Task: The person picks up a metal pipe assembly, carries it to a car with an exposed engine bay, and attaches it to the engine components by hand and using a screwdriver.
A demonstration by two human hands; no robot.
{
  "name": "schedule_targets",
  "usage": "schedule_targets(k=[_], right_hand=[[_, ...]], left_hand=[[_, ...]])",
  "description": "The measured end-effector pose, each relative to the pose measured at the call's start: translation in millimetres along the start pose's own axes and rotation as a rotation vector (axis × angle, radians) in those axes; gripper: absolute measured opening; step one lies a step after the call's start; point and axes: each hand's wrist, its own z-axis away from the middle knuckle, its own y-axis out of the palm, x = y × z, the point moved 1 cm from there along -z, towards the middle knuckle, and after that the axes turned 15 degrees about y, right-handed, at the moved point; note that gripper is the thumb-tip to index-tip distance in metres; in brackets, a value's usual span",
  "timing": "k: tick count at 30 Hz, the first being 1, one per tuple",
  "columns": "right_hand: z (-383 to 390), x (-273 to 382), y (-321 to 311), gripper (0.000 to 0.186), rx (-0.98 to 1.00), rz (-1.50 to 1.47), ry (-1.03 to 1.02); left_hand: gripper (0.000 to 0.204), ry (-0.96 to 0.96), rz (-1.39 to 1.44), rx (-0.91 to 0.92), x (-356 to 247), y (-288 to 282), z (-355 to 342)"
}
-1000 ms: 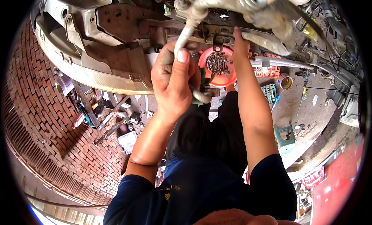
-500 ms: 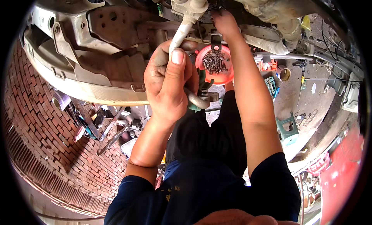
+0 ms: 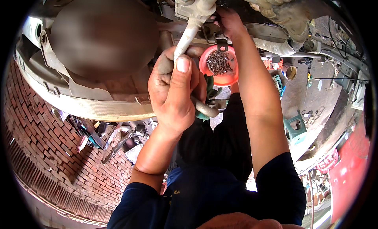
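My left hand is wrapped round a pale metal pipe, thumb lying along it. The pipe's bent lower end sticks out below my fist. At its top the pipe meets a block fitting with a bolt on it. My right hand reaches up beside this fitting, its fingers curled in the shadow. What they hold, if anything, is hidden. Between my forearms, below a small dark bracket, is a red bowl with a heap of dark bolts.
A vehicle's front frame and bumper piece span the left, above a brick floor. Thick pipes cross the upper right. On the right are a green stool, an open can and a red panel.
The view has shifted slightly. My left hand keeps its grip on the pipe. My right hand stays by the fitting, its wrist and fingers turned a little.
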Motion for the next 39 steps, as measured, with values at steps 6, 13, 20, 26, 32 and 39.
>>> schedule_targets(k=[6, 13, 20, 26, 32, 39], right_hand=[[13.0, 2.2, 23.2, 0.024, -0.314, 0.331, -0.196], [-0.4, -8.8, 8.8, 0.026, -0.213, 0.154, -0.130], [14.5, -5.5, 38.0, 0.018, -0.048, -0.393, 0.053], [10.3, -8.5, 34.3, 0.017, -0.230, -0.168, -0.110], [4.7, -11.0, 27.7, 0.019, -0.140, -0.376, 0.052], [13.2, -7.2, 31.6, 0.021, -0.063, -0.440, 0.058]], left_hand=[[0.036, 0.053, 0.022, -0.013, 2.7, -5.7, 0.3], [0.036, 0.064, 0.017, -0.016, -2.4, -0.6, -5.6], [0.035, 0.070, 0.031, -0.028, -0.1, -6.5, -5.4], [0.035, 0.059, 0.030, -0.052, -2.8, -0.7, -6.6], [0.034, 0.045, 0.064, -0.054, -3.7, -1.6, -8.8], [0.035, 0.043, 0.068, -0.055, -3.3, -3.4, -9.0]])
